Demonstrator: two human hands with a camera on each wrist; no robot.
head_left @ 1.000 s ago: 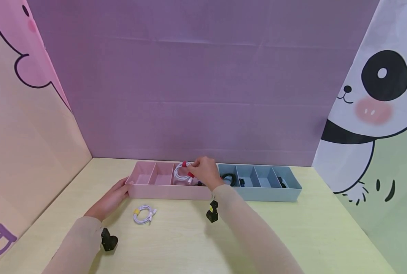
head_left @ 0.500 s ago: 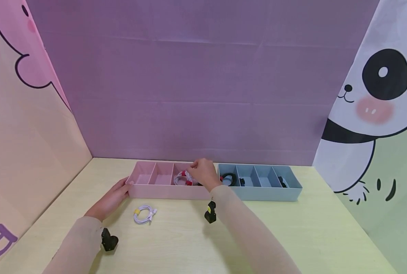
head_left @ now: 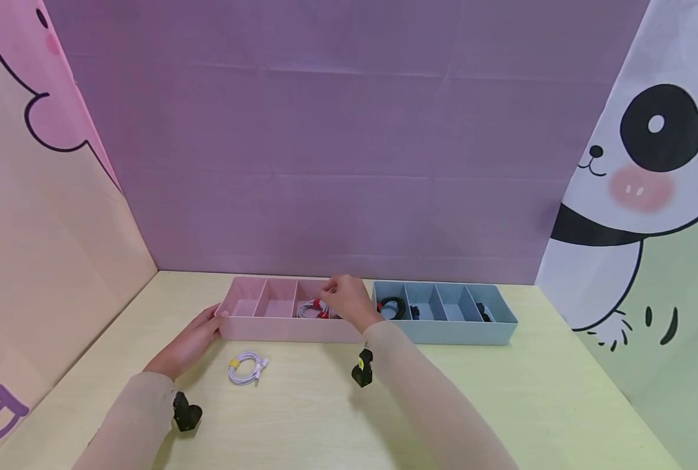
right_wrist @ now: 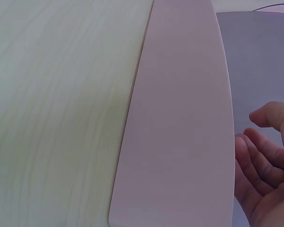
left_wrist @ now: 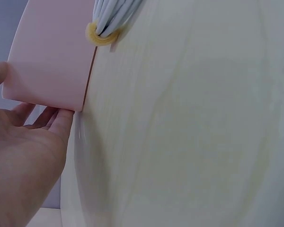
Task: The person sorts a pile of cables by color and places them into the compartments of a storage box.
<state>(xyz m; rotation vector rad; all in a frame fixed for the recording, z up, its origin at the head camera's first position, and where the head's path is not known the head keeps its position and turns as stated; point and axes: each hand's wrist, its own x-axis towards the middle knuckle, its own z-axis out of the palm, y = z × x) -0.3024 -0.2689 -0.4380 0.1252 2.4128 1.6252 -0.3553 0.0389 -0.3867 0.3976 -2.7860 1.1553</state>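
A pink compartment box (head_left: 290, 330) stands at the back of the table. My left hand (head_left: 190, 339) holds its left end, the thumb at the rim and the fingers against the end wall (left_wrist: 42, 90). My right hand (head_left: 350, 301) is over the box's right part, thumb apart from the loosely bent fingers in the right wrist view, with nothing seen between them. Below its fingertips, a coiled white cable (head_left: 308, 309) with a red tie lies in the third compartment. Another coiled white cable (head_left: 249, 367), with a yellow tie, lies on the table in front of the box.
A blue compartment box (head_left: 455, 333) adjoins the pink one on the right. It holds a coiled black cable (head_left: 397, 307) and small dark items (head_left: 483, 313). A purple backdrop (head_left: 349, 163) rises behind, with printed panels at both sides.
The white cable with the red tie has gone down from my right fingers into the pink box's third compartment. My right hand has lowered slightly; the left hand has kept its place.
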